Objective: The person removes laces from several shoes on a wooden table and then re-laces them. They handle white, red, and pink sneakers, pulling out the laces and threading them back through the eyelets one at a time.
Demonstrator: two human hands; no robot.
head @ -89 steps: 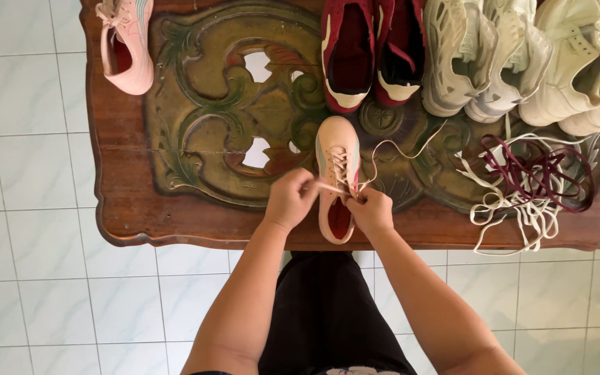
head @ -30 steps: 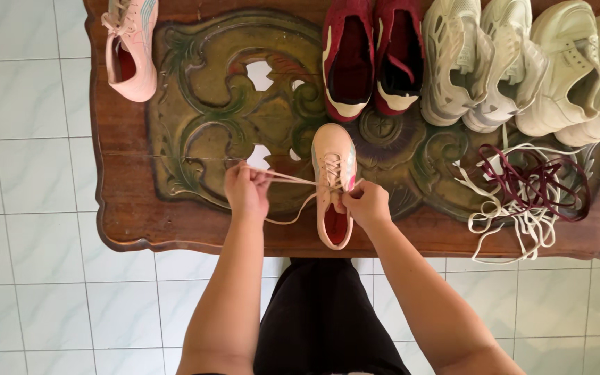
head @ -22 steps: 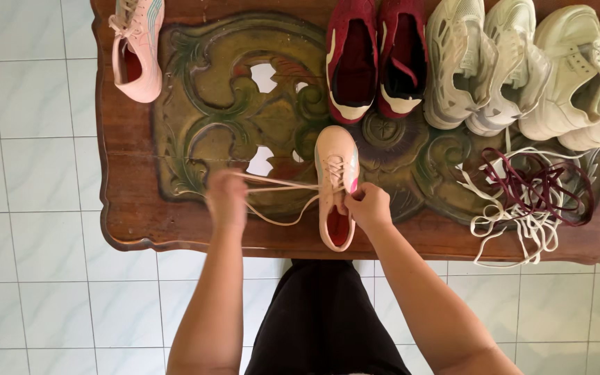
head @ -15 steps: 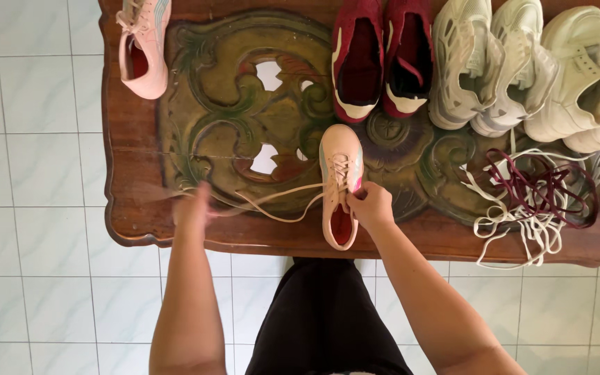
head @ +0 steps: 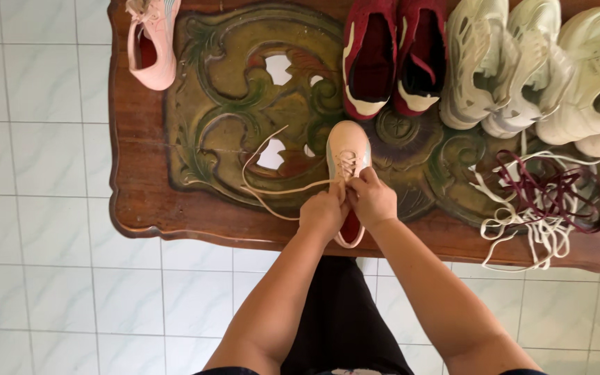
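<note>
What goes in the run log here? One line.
left hand: on pale pink lace-up sneaker | right hand: same | cream lace: loose on carved wooden table

2 bare forearms, no sleeves; left hand (head: 322, 214) and right hand (head: 373, 200) ungloved; black garment (head: 342, 319) below.

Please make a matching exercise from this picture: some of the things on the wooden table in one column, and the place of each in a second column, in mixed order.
Things:
1. pink shoe under both hands
2. second pink shoe
3. dark red shoes
4. heap of loose laces

Places:
A. far left corner of the table
B. right part of the table, near the front edge
C. back edge, just beyond the shoe in hand
D. front edge, middle

Pairs: 1-D, 2-A, 3-C, 4-B
</note>
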